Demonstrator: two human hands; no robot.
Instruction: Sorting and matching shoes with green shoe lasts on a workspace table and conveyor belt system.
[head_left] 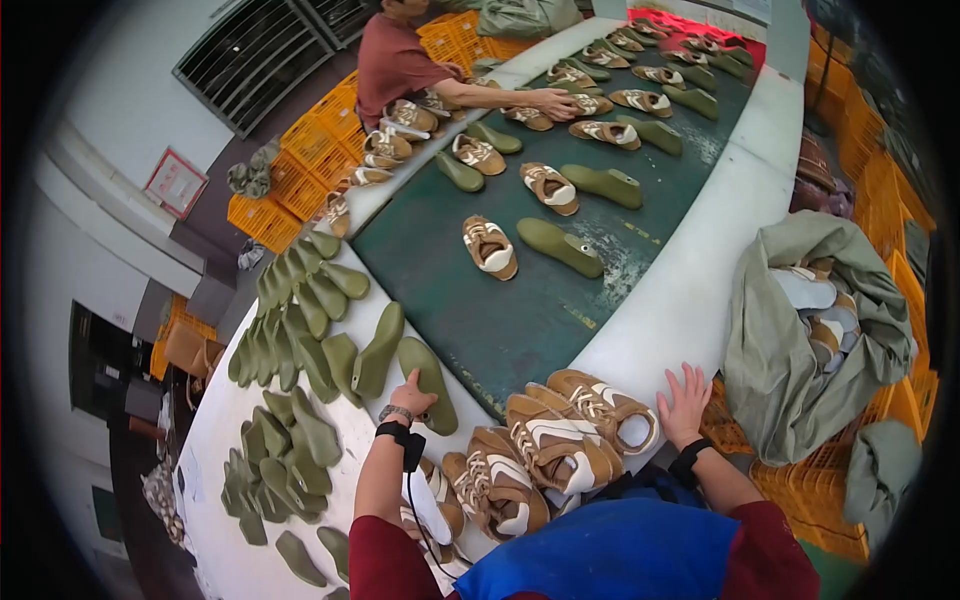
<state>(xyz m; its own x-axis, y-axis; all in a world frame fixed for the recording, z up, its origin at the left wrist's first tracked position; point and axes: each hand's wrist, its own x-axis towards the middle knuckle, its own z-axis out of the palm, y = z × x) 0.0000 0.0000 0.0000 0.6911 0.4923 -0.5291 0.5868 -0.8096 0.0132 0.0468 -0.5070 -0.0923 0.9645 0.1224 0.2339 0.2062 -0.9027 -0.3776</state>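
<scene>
My left hand (409,395) lies over a green shoe last (428,362) at the white table's left inner edge. Its index finger is stretched along the last, and the other fingers curl over it. My right hand (684,404) is open, fingers spread, on the white table edge, and holds nothing. Between my arms sits a row of brown-and-white sneakers (560,440), close to my body. One brown sneaker (489,247) stands on the dark green belt (430,310), with a green shoe last (560,247) lying to its right.
Many green lasts (290,450) crowd the white table (215,500) on the left. Farther along the belt are more sneakers and lasts, where a co-worker's hand (553,103) touches a shoe. At right, a grey-green sack (765,330) of shoes sits in orange crates (810,490).
</scene>
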